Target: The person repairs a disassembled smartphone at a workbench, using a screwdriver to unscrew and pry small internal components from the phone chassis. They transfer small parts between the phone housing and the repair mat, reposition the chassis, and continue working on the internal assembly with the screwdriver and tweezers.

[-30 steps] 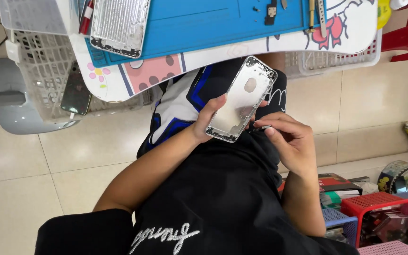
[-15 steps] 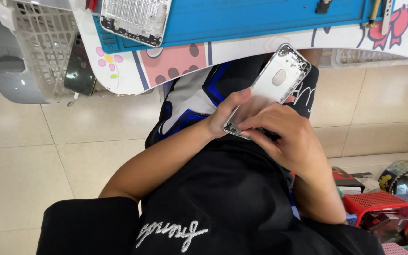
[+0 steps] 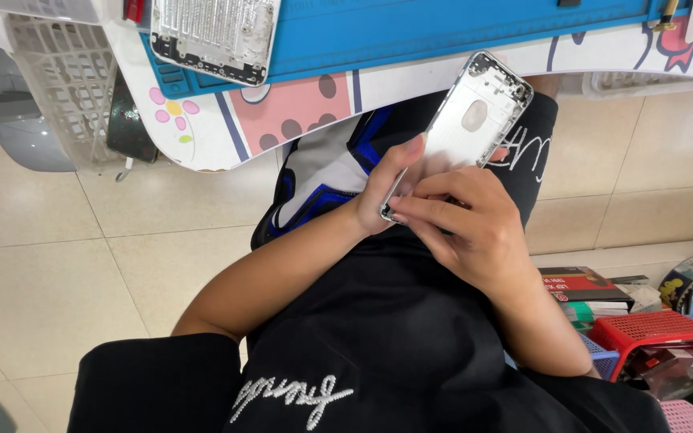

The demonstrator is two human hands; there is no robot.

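1. Desk [image 3: 298,112] ran across the top; its front edge overhung the lap.
2. Blue mat [image 3: 443,32] lay on the desk, a second phone housing [image 3: 214,36] at its left corner, parked within reach.
3. Silver phone back housing [image 3: 463,128] sat below the desk's front edge, tilted inside-up for access.
4. Left hand [image 3: 382,196] was curled around its lower left edge, steadying it.
5. Right hand [image 3: 471,232] was mostly closed, fingertips pinching at the bottom end.

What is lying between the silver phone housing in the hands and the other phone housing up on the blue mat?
In the head view, between the silver phone housing and the other housing lie bare blue mat and the table's cartoon-printed edge.
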